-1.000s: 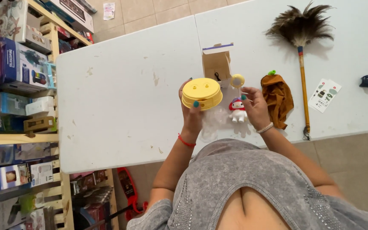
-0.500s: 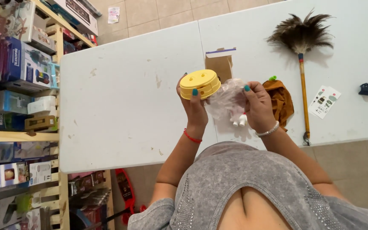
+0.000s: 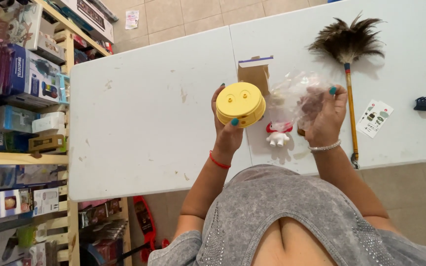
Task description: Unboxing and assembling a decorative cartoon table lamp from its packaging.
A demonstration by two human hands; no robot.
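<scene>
While the left hand [image 3: 229, 129] grips a round yellow toy [image 3: 241, 104] above the table's near edge, the right hand [image 3: 325, 117] pinches a crumpled clear plastic bag [image 3: 296, 93] beside it. Judging by this, the toy is already out of its wrapping; a small red-and-white figure [image 3: 277, 134] stands on the table [image 3: 149, 123] below, and the bag is not yet set down.

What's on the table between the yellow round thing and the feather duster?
In the head view, between the yellow round toy and the feather duster is the right hand holding a crumpled clear plastic bag, with a small red-and-white figurine below.
</scene>
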